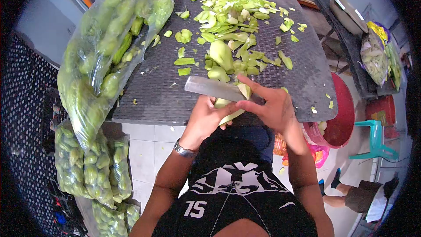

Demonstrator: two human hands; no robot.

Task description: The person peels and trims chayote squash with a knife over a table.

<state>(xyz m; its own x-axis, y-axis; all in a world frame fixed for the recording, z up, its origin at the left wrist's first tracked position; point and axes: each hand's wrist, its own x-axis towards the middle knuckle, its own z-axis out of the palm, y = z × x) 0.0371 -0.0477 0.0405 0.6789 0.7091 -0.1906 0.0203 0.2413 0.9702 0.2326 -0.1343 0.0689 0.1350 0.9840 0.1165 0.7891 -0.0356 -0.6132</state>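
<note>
My left hand [206,116] is wrapped round a pale green chayote [230,115] at the near edge of the table. In my right hand [276,107] is a broad-bladed knife [208,88], its blade pointing left across the top of the chayote. A cut piece [244,91] rests against the blade by my right fingers. Just beyond the knife lies a larger peeled chayote [220,55]. Behind it spreads a heap of green peelings and chips [234,11]. My right fingers hide the knife's handle.
A clear plastic bag of chayotes [101,57] lies over the left side of the dark woven table [153,101]. More filled bags [90,166] stand below on the left. At right are a red tub [342,114], a teal stool [372,142] and another person's legs [340,191].
</note>
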